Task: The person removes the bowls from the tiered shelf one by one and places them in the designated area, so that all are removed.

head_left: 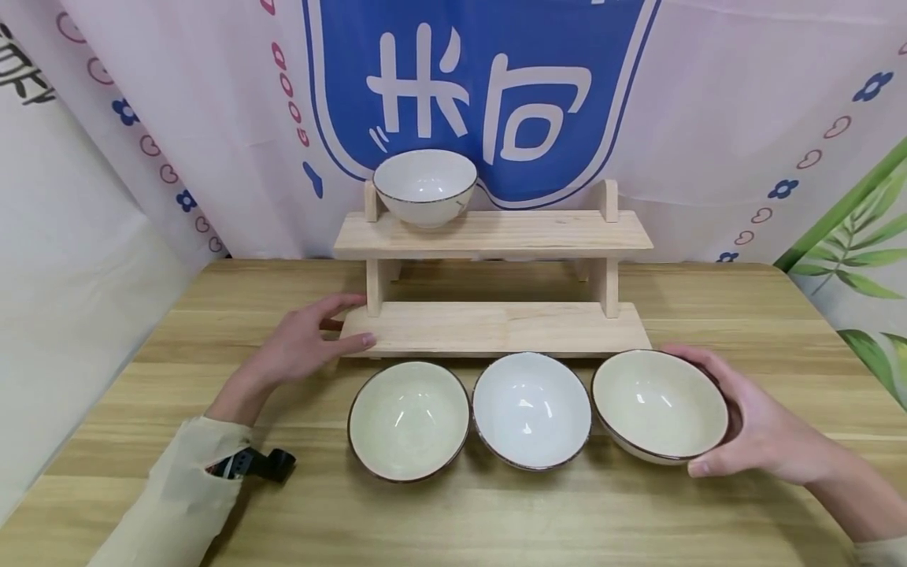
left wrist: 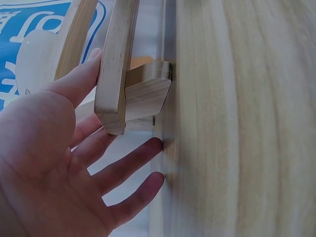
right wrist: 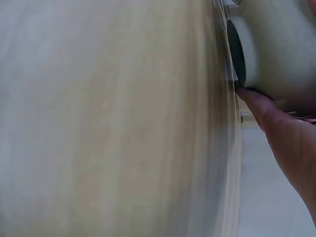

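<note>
Cream bowl [head_left: 655, 402], glossy, round, dark-rimmed, tilted in grip of right hand [head_left: 765, 429], at 3 o'clock of white bowl [head_left: 531, 409]. Second cream bowl [head_left: 409, 421] at 9 o'clock. Row stands before shelf [head_left: 489, 327], two-tiered pale grained wood, at 12 o'clock. Left hand [head_left: 301, 340] pinches shelf's lower-left end. Patterned bowl [head_left: 425, 185] up top, 11 o'clock. Wood-grain counter [head_left: 439, 528]; printed cloth [head_left: 708, 118] behind.

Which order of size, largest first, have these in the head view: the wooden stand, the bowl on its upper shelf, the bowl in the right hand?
1. Wooden stand
2. Held bowl
3. Upper-shelf bowl, but farther away, so real sizes are unsure.
</note>
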A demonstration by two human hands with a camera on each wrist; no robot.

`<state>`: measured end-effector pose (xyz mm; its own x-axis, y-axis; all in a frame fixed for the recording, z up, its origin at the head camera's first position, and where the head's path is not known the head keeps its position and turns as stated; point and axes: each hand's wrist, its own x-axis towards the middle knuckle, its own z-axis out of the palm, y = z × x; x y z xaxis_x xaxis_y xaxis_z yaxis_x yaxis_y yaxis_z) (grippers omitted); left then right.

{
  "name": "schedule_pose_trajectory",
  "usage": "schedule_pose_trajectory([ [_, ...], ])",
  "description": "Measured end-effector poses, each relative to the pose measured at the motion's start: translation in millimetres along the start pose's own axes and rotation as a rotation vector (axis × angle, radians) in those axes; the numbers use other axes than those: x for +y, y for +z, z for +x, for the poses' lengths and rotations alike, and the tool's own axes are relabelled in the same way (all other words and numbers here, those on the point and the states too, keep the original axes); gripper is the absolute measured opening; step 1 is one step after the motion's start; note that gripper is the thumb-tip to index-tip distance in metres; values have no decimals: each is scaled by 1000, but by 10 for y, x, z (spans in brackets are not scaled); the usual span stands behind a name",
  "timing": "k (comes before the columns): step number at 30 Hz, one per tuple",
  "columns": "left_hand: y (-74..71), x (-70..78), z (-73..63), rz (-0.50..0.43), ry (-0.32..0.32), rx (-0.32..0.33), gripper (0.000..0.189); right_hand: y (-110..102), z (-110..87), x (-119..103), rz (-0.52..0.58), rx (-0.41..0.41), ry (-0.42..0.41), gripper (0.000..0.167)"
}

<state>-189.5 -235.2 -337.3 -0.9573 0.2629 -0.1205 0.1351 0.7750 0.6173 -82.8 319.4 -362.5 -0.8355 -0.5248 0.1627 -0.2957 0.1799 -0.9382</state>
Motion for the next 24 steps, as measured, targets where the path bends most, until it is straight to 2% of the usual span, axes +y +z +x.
schedule_pose_trajectory([
  [5,-5,-4,-12,1,2,-1,81,15,3,19,12,-21,-9,119],
  [13,-6,11,-11,1,4,-7,82,10,-3,-49,-69,-61,63,122],
  [18,-8,7,-8,-2,6,-10,82,17,-6,-84,-68,-98,79,123],
  [24,-9,-2,-10,-2,11,-7,82,-38,-13,-130,-185,-87,77,122],
])
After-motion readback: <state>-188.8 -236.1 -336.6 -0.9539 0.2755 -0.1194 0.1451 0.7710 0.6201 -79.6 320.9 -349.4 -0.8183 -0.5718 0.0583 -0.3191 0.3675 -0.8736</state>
